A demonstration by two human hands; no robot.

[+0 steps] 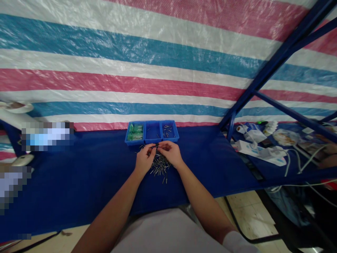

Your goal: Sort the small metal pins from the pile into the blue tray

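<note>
Grey shirt (160,233) at near edge | blue surface (86,175): loose pile of metal pins (160,167), between and below hands | left hand (145,158), right hand (171,153): each grip narrow, fingertips together on small dark pieces (157,145), detail indistinct | blue three-compartment tray (152,132): green packets (136,131) left, few pins right | striped sheet (158,80) behind.

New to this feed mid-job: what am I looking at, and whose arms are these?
No machine: these are a person's bare left hand and right hand, seen by one camera worn on the head, looking forward and down. On the dark blue table lies a pile of thin, silvery, metal-looking rods; beyond it, a blue plastic tray in three sections, with small green pieces in the left one. The hands meet over the pile's far end, apparently pinching something dark, too small to identify.
</note>
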